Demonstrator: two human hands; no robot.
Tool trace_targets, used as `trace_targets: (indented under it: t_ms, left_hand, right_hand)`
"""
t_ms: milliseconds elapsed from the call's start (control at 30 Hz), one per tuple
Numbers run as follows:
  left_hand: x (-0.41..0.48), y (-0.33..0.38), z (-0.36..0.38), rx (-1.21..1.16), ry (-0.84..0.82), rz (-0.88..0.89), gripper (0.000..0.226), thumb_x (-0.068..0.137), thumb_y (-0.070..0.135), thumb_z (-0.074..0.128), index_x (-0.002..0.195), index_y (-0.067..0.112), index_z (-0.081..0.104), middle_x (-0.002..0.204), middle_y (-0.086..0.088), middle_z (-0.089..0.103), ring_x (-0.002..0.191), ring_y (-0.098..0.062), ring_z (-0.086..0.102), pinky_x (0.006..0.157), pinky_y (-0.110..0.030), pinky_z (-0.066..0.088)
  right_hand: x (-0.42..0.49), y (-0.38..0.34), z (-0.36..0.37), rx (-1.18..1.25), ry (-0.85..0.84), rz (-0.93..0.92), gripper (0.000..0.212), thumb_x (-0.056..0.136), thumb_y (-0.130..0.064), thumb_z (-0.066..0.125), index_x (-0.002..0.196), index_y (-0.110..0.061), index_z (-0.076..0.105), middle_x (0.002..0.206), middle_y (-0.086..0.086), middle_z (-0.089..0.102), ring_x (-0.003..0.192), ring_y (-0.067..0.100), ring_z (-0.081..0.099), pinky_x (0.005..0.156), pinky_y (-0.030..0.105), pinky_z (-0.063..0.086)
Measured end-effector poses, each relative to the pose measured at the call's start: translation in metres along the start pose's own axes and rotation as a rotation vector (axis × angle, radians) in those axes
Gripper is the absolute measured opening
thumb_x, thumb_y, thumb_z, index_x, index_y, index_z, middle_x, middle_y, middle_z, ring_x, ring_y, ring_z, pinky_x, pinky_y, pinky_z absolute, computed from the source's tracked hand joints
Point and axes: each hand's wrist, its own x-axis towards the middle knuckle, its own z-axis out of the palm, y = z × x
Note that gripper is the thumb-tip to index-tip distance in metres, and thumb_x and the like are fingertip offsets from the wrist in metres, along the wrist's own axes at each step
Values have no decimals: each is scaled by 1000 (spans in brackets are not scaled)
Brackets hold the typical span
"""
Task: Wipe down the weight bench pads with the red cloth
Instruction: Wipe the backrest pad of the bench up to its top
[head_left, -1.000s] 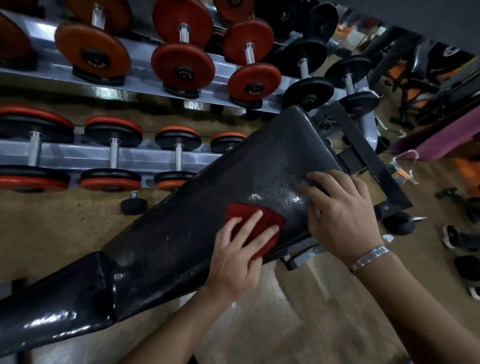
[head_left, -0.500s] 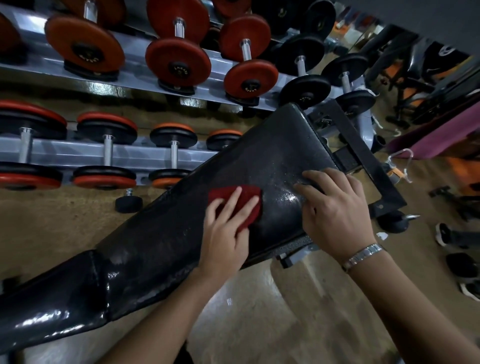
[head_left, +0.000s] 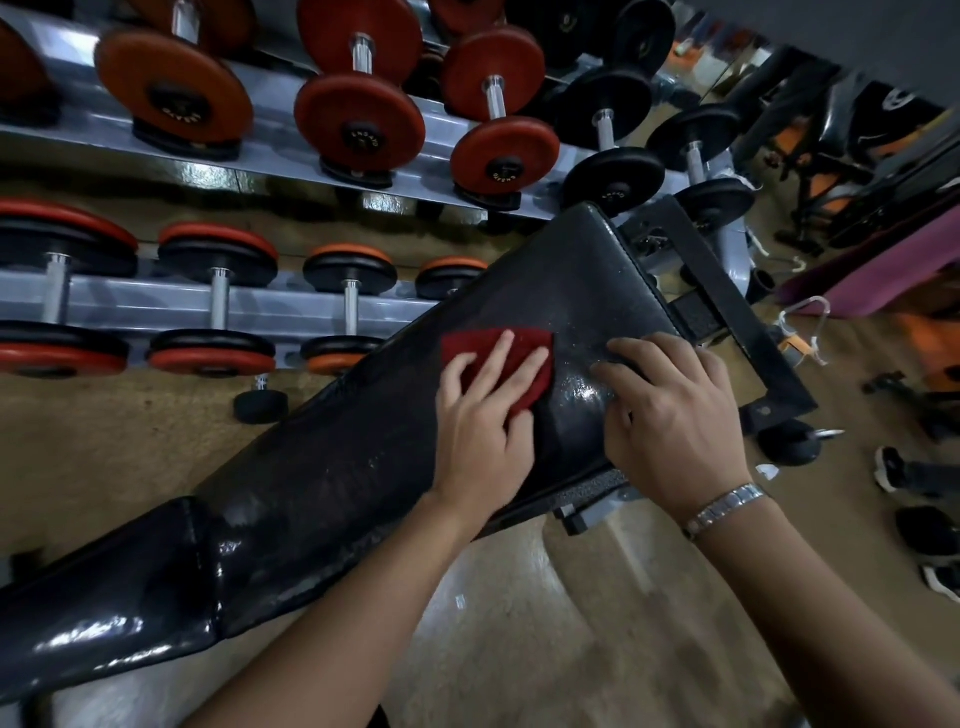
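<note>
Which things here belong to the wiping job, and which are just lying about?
In the job: red cloth, bench pad, left hand pressing the cloth, right hand resting on the pad.
Lying about: racked dumbbells, shoes on the floor.

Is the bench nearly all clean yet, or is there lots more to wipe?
Not nearly. The upper part of the long pad looks wet and shiny beside the red cloth, so it seems wiped. Right now the left hand presses the cloth flat there, while the right hand rests on the pad. The long pad's lower stretch and the short pad appear left to do.
</note>
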Motion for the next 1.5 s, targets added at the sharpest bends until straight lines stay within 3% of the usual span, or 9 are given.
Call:
trace_targets:
  t_ms: [200, 333, 467, 667, 933, 1133, 1300, 1400, 1500]
  left_hand:
    - [-26, -20, -9, 38, -125, 213, 60, 89, 14, 46, 144, 36, 57, 162, 13, 39, 147, -26, 30, 119, -51, 34]
    - [-21, -46, -23, 51, -89, 82, 62, 88, 16, 41, 143, 39, 58, 160, 12, 42, 144, -27, 34, 119, -51, 35]
    - [20, -13, -13, 5, -17, -45, 59, 90, 21, 41, 143, 39, 57, 160, 10, 43, 142, -27, 33, 122, -45, 29]
    - [5, -14, -15, 26, -77, 165, 58, 87, 12, 43, 138, 29, 65, 155, 7, 49, 142, -28, 37, 122, -40, 30]
    - [41, -24, -18, 10, 26, -106, 59, 90, 14, 45, 142, 39, 59, 157, 10, 47, 142, -23, 35, 123, -21, 18]
    - [14, -35, -25, 64, -79, 144, 62, 84, 9, 46, 139, 30, 64, 156, 9, 48, 143, -25, 37, 124, -36, 27]
    - [30, -60, -36, 93, 11, -37, 58, 85, 15, 42, 135, 31, 67, 150, 10, 55, 134, -24, 44, 119, -44, 35]
    - [61, -34, -26, 35, 40, -104, 57, 87, 21, 40, 137, 35, 65, 151, 10, 54, 137, -20, 41, 123, -32, 26]
    - [70, -9, -18, 1, 23, -34, 56, 88, 20, 42, 137, 34, 65, 152, 8, 53, 139, -18, 38, 120, -19, 20]
  right_hand:
    - [-1, -1, -2, -29, -36, 3, 28, 84, -17, 50, 100, -19, 73, 118, 1, 69, 113, 29, 58, 91, 42, 42]
    - [6, -9, -2, -76, -82, 40, 21, 80, -14, 58, 95, -17, 72, 113, 3, 68, 108, 31, 58, 87, 43, 45]
    - [8, -12, 0, -96, -94, 61, 21, 81, -15, 56, 94, -17, 72, 111, 4, 67, 105, 32, 58, 87, 44, 45]
    - [3, -14, 0, -67, -35, 31, 17, 79, -12, 59, 91, -14, 72, 111, 6, 68, 107, 34, 59, 89, 46, 46]
    - [5, -14, 6, -13, 34, 38, 21, 80, -9, 59, 95, -13, 73, 113, 6, 70, 112, 35, 61, 94, 47, 44]
    - [3, -11, 6, 29, 52, 29, 21, 79, -7, 60, 95, -12, 73, 111, 5, 70, 110, 35, 62, 92, 48, 45]
    - [3, -10, 8, 29, 50, 30, 24, 81, -6, 58, 98, -11, 74, 113, 6, 70, 111, 37, 62, 94, 48, 45]
    - [4, -12, 7, 32, 54, 48, 22, 80, -6, 58, 95, -11, 73, 110, 6, 70, 109, 37, 62, 93, 49, 46]
    - [4, -12, 8, 38, 57, 51, 20, 80, -6, 58, 93, -10, 73, 109, 7, 70, 109, 38, 62, 93, 50, 46]
